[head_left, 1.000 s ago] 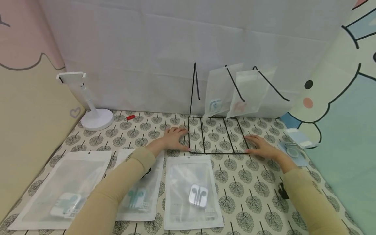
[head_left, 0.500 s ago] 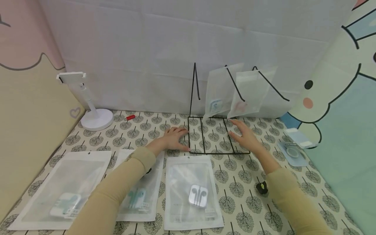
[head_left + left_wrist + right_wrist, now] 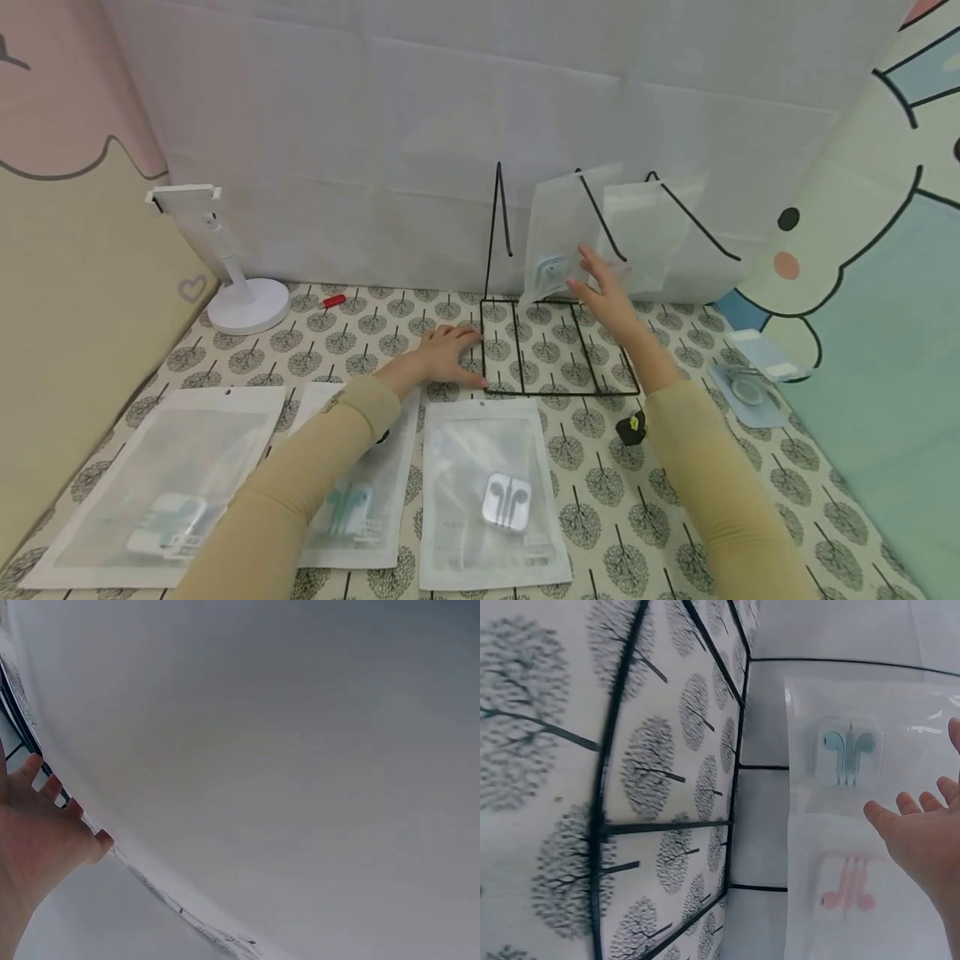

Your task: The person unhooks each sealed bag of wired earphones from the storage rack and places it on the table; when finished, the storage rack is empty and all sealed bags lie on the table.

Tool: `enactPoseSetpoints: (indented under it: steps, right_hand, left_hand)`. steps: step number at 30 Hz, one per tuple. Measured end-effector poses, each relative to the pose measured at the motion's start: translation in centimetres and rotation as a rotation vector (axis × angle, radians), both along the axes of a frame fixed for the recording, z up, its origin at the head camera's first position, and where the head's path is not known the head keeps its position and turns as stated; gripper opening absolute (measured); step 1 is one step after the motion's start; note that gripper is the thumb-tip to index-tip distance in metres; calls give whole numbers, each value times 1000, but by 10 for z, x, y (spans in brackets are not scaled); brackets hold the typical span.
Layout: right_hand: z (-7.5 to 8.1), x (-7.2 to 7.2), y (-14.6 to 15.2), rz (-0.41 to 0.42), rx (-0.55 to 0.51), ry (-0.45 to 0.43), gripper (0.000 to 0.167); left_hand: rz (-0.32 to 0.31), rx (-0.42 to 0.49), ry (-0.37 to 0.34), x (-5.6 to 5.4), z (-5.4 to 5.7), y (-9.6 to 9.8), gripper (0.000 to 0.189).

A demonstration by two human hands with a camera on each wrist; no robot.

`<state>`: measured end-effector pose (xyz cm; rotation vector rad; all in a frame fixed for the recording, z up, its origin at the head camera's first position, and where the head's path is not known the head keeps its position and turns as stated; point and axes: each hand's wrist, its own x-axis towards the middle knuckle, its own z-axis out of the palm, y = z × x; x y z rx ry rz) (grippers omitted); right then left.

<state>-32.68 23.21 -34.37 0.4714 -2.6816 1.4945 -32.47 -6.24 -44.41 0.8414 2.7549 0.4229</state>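
Observation:
A black wire display rack (image 3: 561, 392) has three arms rising behind its flat base. My left hand (image 3: 447, 357) rests on the table at the base's left side, fingers and thumb spread with the tips right at the wire. Raised over the back of the base, my right hand (image 3: 609, 302) has its fingers loosely extended. It is close in front of two translucent zip bags hung on the rack. Blue earphones in a case (image 3: 848, 753) show through one bag (image 3: 551, 218); pink earphones (image 3: 847, 891) show through the other bag (image 3: 641, 218), partly covered by the hand.
Three larger zip bags lie in front: a left bag (image 3: 202, 442), a middle bag (image 3: 397, 467) partly under the left sleeve, and a right bag (image 3: 468, 454) with earphones. A white phone stand (image 3: 251, 304), a red tool (image 3: 334, 301) and a pale packet (image 3: 750, 400) stand or lie around.
My right hand has left the base's right side and moved left, then up and back to the hanging bags. The left hand has stayed at the rack's left side.

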Motion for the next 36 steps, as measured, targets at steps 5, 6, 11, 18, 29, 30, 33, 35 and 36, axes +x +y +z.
enactPoseSetpoints:
  steps: [5,6,11,18,29,30,33,35,36]
  right_hand:
    - [-1,-22,6,-59,28,-14,73]
    - [0,-24,6,-62,15,-12,73]
    - [6,-33,8,-90,-35,-30,75]
    - [15,-48,9,-210,-1,-71,83]
    - [9,-63,11,-276,-244,46,78]
    - [8,-63,11,-289,-243,48,76]
    - [4,-60,14,-310,-248,71,67]
    - [1,-58,15,-308,-243,100,59]
    - [0,-57,16,-311,-231,113,56]
  left_hand:
    - [-9,0,6,0,1,-1,94]
    - [-10,7,6,1,1,-1,94]
    - [-7,10,2,2,4,1,94]
    - [-2,-16,24,2,3,2,95]
    - [4,-30,21,2,4,1,94]
    - [2,-28,21,2,4,1,94]
    - [-3,-25,17,3,5,2,94]
    - [-5,-20,15,3,5,2,94]
    - [-5,-15,13,2,5,3,94]
